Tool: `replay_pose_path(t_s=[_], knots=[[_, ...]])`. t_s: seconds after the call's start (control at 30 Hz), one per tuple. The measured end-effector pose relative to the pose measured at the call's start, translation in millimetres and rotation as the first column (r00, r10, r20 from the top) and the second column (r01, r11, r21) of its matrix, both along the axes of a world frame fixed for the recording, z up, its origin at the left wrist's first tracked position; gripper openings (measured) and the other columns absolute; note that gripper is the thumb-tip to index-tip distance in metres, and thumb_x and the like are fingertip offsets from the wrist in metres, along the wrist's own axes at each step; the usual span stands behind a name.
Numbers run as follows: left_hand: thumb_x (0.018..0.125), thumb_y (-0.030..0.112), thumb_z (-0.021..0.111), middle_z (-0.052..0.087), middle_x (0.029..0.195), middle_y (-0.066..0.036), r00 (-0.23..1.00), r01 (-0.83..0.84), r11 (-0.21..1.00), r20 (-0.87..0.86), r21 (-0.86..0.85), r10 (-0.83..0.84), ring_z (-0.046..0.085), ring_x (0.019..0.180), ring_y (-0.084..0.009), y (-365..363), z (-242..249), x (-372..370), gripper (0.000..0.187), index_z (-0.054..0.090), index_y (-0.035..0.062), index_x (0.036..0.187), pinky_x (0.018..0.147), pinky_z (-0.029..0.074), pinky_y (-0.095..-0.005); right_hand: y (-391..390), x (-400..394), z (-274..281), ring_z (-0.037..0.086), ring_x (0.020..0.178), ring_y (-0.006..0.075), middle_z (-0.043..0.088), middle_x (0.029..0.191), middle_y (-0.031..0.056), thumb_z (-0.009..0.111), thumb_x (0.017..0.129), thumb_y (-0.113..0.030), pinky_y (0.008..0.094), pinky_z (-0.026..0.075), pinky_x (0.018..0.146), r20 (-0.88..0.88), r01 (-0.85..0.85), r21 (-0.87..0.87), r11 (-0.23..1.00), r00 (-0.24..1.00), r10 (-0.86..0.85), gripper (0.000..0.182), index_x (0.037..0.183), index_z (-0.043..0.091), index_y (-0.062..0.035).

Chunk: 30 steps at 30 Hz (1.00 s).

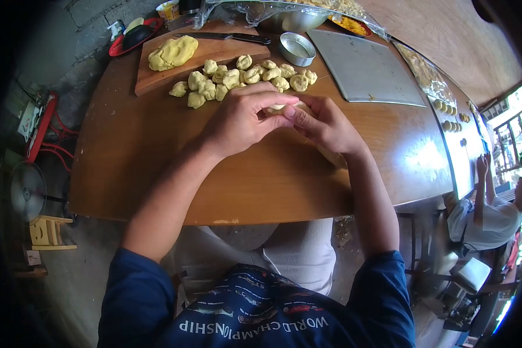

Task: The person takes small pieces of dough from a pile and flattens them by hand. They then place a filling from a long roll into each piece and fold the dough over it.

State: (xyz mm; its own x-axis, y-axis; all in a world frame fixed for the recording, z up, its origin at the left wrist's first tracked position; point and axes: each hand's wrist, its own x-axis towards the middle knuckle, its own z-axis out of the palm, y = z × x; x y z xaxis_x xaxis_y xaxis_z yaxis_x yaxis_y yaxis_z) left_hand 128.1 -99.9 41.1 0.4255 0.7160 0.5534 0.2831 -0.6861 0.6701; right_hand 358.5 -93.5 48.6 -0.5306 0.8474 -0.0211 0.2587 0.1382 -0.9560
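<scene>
My left hand point(243, 118) and my right hand point(326, 124) meet above the middle of the wooden table. Their fingers and thumbs are closed around a small piece of pale dough point(277, 107), mostly hidden by the fingers. Just beyond them lies a loose pile of several yellowish dough pieces point(231, 78). A pale, rounded object point(332, 156), possibly a rolling pin, shows partly beneath my right wrist.
A wooden board point(151, 78) at the back left carries a large dough lump point(173, 53) and a knife point(229, 37). Right of it are a round metal ring or tin point(297, 49) and a flat metal tray point(365, 68). Another person point(486, 220) sits at far right.
</scene>
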Motion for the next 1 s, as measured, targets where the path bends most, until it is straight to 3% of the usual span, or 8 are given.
replay_pose_path(t_s=[0.13, 0.37, 0.53, 0.6, 0.67, 0.77, 0.83, 1.0], knots=[[0.092, 0.002, 0.082, 0.076, 0.111, -0.005, 0.996, 0.061, 0.996, 0.062, -0.058, -0.057, 0.072, 0.096, -0.0126, 1, 2, -2, 0.032, 0.079, 0.0069, 0.124, 0.075, 0.062, -0.0269, 2, 6, 3, 0.055, 0.071, 0.0046, 0.067, 0.084, -0.0026, 0.067, 0.109, -0.039, 0.0235, 0.044, 0.06, 0.052, -0.005, 0.006, 1.0, 0.999, 0.004, 0.037, 0.12, 0.074, -0.0043], [0.101, 0.006, 0.075, 0.078, 0.113, -0.006, 0.974, 0.15, 0.927, 0.211, -0.343, -0.08, 0.073, 0.09, -0.0108, 0, 6, -4, 0.021, 0.078, 0.0039, 0.121, 0.073, 0.063, -0.0252, 1, 6, -1, 0.059, 0.072, 0.0042, 0.069, 0.086, -0.003, 0.069, 0.107, -0.04, 0.0221, 0.046, 0.059, -0.129, -0.029, -0.011, 1.0, 0.991, 0.027, 0.036, 0.112, 0.076, -0.0057], [0.103, 0.008, 0.072, 0.078, 0.111, -0.006, 0.976, 0.081, 0.953, 0.215, -0.29, -0.018, 0.072, 0.086, -0.0094, 3, 6, 1, 0.018, 0.078, 0.0026, 0.119, 0.071, 0.062, -0.0246, 3, 10, -4, 0.06, 0.072, 0.0051, 0.069, 0.086, -0.0016, 0.07, 0.105, -0.033, 0.0215, 0.047, 0.059, -0.217, -0.021, -0.028, 0.999, 0.976, 0.014, 0.029, 0.106, 0.075, -0.005], [0.104, 0.01, 0.071, 0.077, 0.11, -0.007, 0.988, 0.013, 0.966, 0.15, -0.259, 0.027, 0.071, 0.085, -0.0085, 14, 1, -7, 0.017, 0.077, 0.0024, 0.118, 0.07, 0.062, -0.0244, 10, 28, -13, 0.061, 0.069, 0.0063, 0.068, 0.084, 0.0002, 0.068, 0.103, -0.026, 0.0214, 0.046, 0.058, -0.318, -0.154, -0.034, 0.987, 0.938, 0.136, 0.023, 0.099, 0.072, -0.0034], [0.105, 0.014, 0.071, 0.076, 0.108, -0.006, 0.947, -0.178, 0.897, 0.178, -0.405, 0.269, 0.069, 0.08, -0.0064, 43, -14, -39, 0.02, 0.077, 0.0041, 0.121, 0.069, 0.062, -0.0246, 4, 38, 0, 0.061, 0.065, 0.0093, 0.068, 0.079, 0.0027, 0.068, 0.101, -0.022, 0.0246, 0.047, 0.056, -0.568, -0.335, 0.186, 0.924, 0.73, 0.38, 0.024, 0.09, 0.07, -0.0006], [0.107, 0.024, 0.069, 0.071, 0.115, -0.003, 0.843, 0.227, 0.812, 0.526, -0.537, 0.112, 0.066, 0.098, -0.0077, 38, 8, -61, 0.036, 0.069, 0.0042, 0.137, 0.082, 0.062, -0.028, 3, 66, 23, 0.063, 0.065, 0.0119, 0.07, 0.077, 0.0037, 0.074, 0.102, -0.03, 0.0305, 0.048, 0.058, -0.047, 0.035, 0.278, 0.96, 0.999, -0.023, 0.033, 0.092, 0.073, 0.0021], [0.109, 0.027, 0.067, 0.069, 0.121, -0.003, 0.778, 0.435, 0.721, 0.628, -0.54, 0.001, 0.065, 0.106, -0.0089, 37, 13, -51, 0.044, 0.062, 0.0026, 0.146, 0.09, 0.061, -0.0304, -2, 69, 40, 0.064, 0.065, 0.0119, 0.069, 0.072, 0.0073, 0.076, 0.102, -0.04, 0.0343, 0.049, 0.06, 0.384, 0.108, 0.508, 0.855, 0.86, -0.337, 0.041, 0.098, 0.076, 0.0006], [0.107, 0.017, 0.07, 0.067, 0.129, -0.006, 0.858, 0.38, 0.761, 0.508, -0.525, -0.078, 0.07, 0.107, -0.0123, 29, 2, -37, 0.052, 0.054, 0.0015, 0.154, 0.091, 0.062, -0.0295, -16, 43, 49, 0.068, 0.066, 0.0196, 0.071, 0.075, 0.0119, 0.075, 0.101, -0.042, 0.0369, 0.054, 0.065, 0.747, 0.157, 0.315, 0.936, 0.568, -0.347, 0.042, 0.099, 0.078, -0.0005]])
